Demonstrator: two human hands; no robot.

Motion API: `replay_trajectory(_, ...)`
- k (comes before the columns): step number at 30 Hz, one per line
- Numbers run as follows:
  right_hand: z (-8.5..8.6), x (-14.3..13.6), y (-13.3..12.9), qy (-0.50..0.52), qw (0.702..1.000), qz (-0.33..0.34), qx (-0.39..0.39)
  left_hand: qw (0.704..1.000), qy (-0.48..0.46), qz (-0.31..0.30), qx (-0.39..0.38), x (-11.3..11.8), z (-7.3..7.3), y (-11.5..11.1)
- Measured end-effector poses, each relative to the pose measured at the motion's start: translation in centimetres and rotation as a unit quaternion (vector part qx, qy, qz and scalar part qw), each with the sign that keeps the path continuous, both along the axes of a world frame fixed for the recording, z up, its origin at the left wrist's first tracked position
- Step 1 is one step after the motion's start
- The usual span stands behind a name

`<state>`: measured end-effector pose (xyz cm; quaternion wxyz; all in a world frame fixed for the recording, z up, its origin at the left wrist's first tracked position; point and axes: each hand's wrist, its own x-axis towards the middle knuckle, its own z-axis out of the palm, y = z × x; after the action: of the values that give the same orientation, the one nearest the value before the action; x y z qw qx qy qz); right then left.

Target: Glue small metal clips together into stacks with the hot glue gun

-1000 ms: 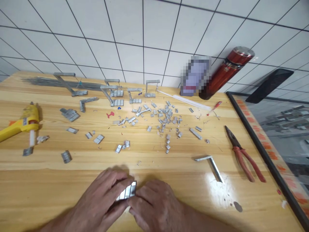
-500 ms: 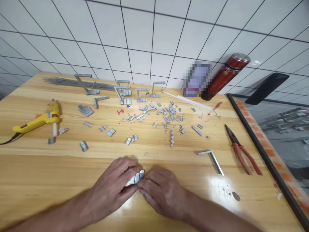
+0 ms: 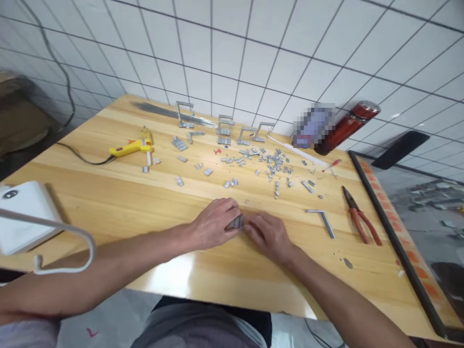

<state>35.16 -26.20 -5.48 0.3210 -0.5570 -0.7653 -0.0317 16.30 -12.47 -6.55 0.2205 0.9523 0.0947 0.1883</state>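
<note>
Near the middle of the wooden table, my left hand [image 3: 216, 224] is closed round a small grey ribbed metal piece [image 3: 236, 223]. My right hand [image 3: 270, 235] is beside it, fingers pinched together at the piece's right end; whether they grip it or something tiny is hidden. Beyond my hands lie scattered small metal bits [image 3: 277, 162]. Several bent metal frames stand at the back, one of them [image 3: 184, 115] at the left. An L-shaped metal strip [image 3: 326, 223] lies to the right of my right hand.
A yellow glue gun [image 3: 132, 147] lies at the left, a white device [image 3: 27, 217] nearer. Pliers [image 3: 357, 215] lie at the right by a black-edged frame [image 3: 398, 241]. At the back are thin rods [image 3: 163, 112], a red flask [image 3: 348, 128] and a dark phone [image 3: 400, 150].
The view has tilted down and shifted left, so the white device, the table's front edge and my lap now show. The metal piece is still between my hands.
</note>
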Motion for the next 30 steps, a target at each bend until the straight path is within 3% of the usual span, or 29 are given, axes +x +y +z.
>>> replay_trajectory(5, -0.5, -0.1, 0.1, -0.056, 0.998, -0.038, -0.016, 0.999, 0.023, 0.013, 0.027, 0.6, 0.3, 0.1)
replay_trajectory(9, -0.7, -0.3, 0.2, -0.044, 0.994, -0.092, -0.042, 0.999, 0.024, 0.01, 0.037, 0.7, 0.3, 0.1)
replay_trajectory(14, 0.3, -0.7, 0.3, -0.019, 0.99, -0.138, -0.023, 0.999, 0.014, 0.015, 0.037, 0.6, 0.4, 0.0)
replay_trajectory(16, 1.3, -1.2, 0.8, 0.01, 0.988, -0.153, -0.008, 0.999, 0.005, 0.025, 0.038, 0.6, 0.6, 0.0)
replay_trajectory(20, 3.8, -3.1, 3.2, 0.194, 0.964, -0.18, 0.021, 0.992, -0.086, -0.013, 0.094, 0.4, 0.9, -0.3)
replay_trajectory(22, 4.9, -4.2, 5.1, 0.35, 0.921, -0.168, 0.022, 0.981, -0.147, -0.036, 0.123, 0.3, 1.0, -0.4)
replay_trajectory(25, 5.9, -5.0, 8.0, 0.567, 0.814, -0.124, 0.005, 0.963, -0.231, -0.037, 0.137, 0.1, 1.1, -0.5)
replay_trajectory(30, 6.6, -5.0, 10.0, 0.718, 0.683, -0.114, -0.068, 0.94, -0.304, -0.046, 0.147, 0.0, 1.1, -0.7)
